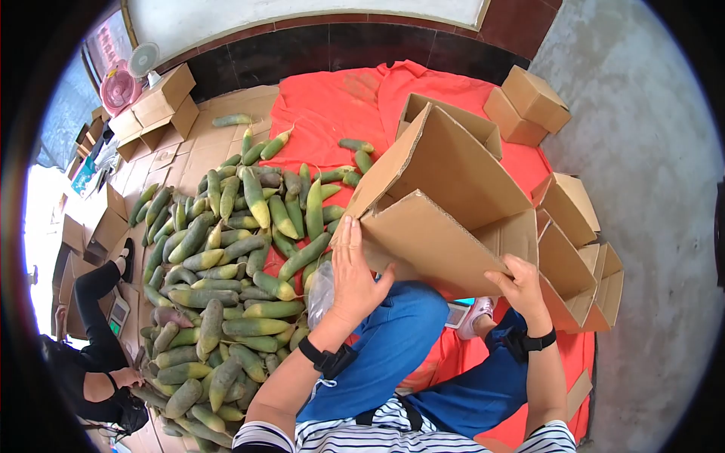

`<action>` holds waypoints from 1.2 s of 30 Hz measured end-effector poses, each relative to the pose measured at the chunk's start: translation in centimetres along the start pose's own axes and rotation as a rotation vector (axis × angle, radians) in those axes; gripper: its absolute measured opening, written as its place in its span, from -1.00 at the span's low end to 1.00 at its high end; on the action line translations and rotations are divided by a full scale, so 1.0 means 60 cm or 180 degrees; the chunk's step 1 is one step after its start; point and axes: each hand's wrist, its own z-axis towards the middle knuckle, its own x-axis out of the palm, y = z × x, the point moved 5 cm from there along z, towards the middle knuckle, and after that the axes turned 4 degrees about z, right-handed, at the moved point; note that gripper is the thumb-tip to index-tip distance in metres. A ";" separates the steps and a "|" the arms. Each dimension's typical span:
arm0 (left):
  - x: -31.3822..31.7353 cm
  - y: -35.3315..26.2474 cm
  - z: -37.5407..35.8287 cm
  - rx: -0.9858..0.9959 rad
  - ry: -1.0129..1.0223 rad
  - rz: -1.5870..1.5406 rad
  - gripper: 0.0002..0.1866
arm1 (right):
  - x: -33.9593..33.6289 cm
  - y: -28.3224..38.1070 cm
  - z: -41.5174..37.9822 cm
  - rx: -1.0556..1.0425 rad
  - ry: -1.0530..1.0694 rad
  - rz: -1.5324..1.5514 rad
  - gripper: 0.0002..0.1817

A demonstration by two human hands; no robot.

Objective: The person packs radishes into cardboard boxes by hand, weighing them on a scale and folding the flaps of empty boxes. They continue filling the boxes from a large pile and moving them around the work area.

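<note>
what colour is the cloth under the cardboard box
The cloth under the cardboard box is bright red-orange, seen in the head view.

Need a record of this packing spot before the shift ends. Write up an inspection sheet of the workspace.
Surface: red cloth and flattened cardboard sheets cover the floor.
Job's things: half-folded cardboard box, flaps open, held over the lap.
Clutter: large pile of green shoots; clear plastic bag; folded boxes stacked at right.
Hands: left hand flat against a box flap; right hand gripping the lower edge.
Cables: nothing seen.
Surroundings: another person's arm at left; pink fan; more boxes by the wall.
</note>
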 end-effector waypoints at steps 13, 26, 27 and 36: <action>-0.017 0.006 -0.020 0.0204 0.0498 -0.0035 -0.32 | -0.015 -0.019 -0.006 0.0349 -0.0408 0.0272 -0.65; -0.130 0.076 0.011 -0.0119 -0.0594 -0.0331 -0.56 | 0.012 0.054 0.018 -0.0386 -0.0103 -0.0105 -0.78; -0.141 0.082 0.012 -0.0135 -0.0583 -0.0341 -0.53 | 0.021 0.062 0.024 -0.0442 -0.0001 -0.0010 -0.78; -0.230 0.164 -0.059 -0.0768 -0.0632 -0.1361 -0.51 | 0.062 0.160 0.083 -0.1300 0.0457 0.0396 -0.81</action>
